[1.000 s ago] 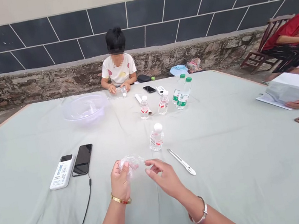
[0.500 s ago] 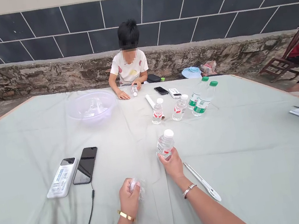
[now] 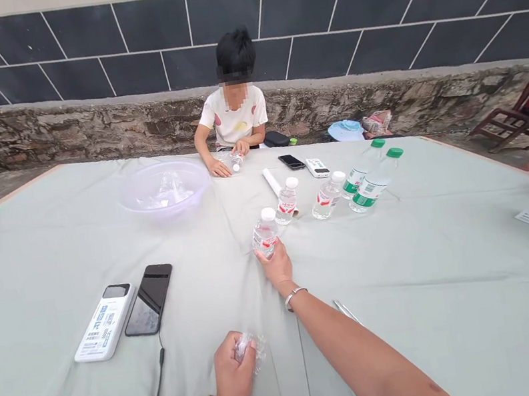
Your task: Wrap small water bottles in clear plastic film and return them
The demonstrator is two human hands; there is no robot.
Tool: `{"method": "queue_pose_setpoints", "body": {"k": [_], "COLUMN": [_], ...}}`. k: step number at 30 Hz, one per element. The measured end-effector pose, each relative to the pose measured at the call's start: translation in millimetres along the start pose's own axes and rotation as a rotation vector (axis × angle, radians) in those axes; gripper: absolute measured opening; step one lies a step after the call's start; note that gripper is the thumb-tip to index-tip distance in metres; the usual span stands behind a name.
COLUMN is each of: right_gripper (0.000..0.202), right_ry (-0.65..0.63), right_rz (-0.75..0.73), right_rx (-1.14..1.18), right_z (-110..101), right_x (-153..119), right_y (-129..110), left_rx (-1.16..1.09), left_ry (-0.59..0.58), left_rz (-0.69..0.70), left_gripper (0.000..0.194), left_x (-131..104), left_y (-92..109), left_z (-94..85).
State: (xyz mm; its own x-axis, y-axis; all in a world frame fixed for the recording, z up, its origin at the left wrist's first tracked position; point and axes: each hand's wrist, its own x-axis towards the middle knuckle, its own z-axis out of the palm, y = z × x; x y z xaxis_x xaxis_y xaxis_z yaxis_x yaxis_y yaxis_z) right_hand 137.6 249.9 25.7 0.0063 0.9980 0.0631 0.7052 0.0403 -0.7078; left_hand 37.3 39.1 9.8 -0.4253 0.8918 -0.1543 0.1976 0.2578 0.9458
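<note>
My right hand (image 3: 277,267) is wrapped around the lower part of a small clear water bottle (image 3: 265,233) with a white cap and a red-and-white label. Two similar bottles stand just beyond it, the nearer one (image 3: 287,202) close to its right side and another (image 3: 328,197) farther right. Crumpled clear plastic wrap (image 3: 252,351) is bunched in my closed left hand (image 3: 234,370), low over the table. Under my right forearm, a slim silver tool (image 3: 347,311) is mostly hidden.
On the left lie a white power bank (image 3: 104,323) and a black phone (image 3: 150,299) with a strap. A translucent purple basin (image 3: 130,207) stands behind them. Two green-capped bottles (image 3: 369,192) are at the right. Across the table, a person (image 3: 234,118) handles another small bottle.
My right hand has carried its bottle forward and to the left, nearer the other small bottles. The forearm now covers most of the silver tool. My left hand keeps the wrap.
</note>
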Motion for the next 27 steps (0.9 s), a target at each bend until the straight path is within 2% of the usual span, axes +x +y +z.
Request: {"method": "queue_pose_setpoints", "body": {"k": [8,12,17,23,27], "right_gripper": [0.067,0.07,0.069,0.072,0.075], "right_ry": [0.13,0.173,0.179,0.153,0.142], "right_rz": [0.183,0.253,0.271,0.264,0.253], "right_rx": [-0.007,-0.017,-0.056,-0.102,-0.119], "right_z": [27,37,43,45,43], "right_x": [74,105,139,165,164], "right_y": [-29,-40,-43,-40,-39], "left_rx": [0.04,0.083,0.105,0.102,0.118], "left_ry": [0.02,0.008,-0.002,0.005,0.014], "left_rz": [0.019,0.038,0.097,0.157,0.147], "left_gripper": [0.028,0.026,0.023,0.019,0.02], "left_x": [-7,-9,-12,-14,-12], "left_y": [4,-4,-14,-20,-20], "left_z": [3.8,5.8,7.7,9.9,11.6]}}
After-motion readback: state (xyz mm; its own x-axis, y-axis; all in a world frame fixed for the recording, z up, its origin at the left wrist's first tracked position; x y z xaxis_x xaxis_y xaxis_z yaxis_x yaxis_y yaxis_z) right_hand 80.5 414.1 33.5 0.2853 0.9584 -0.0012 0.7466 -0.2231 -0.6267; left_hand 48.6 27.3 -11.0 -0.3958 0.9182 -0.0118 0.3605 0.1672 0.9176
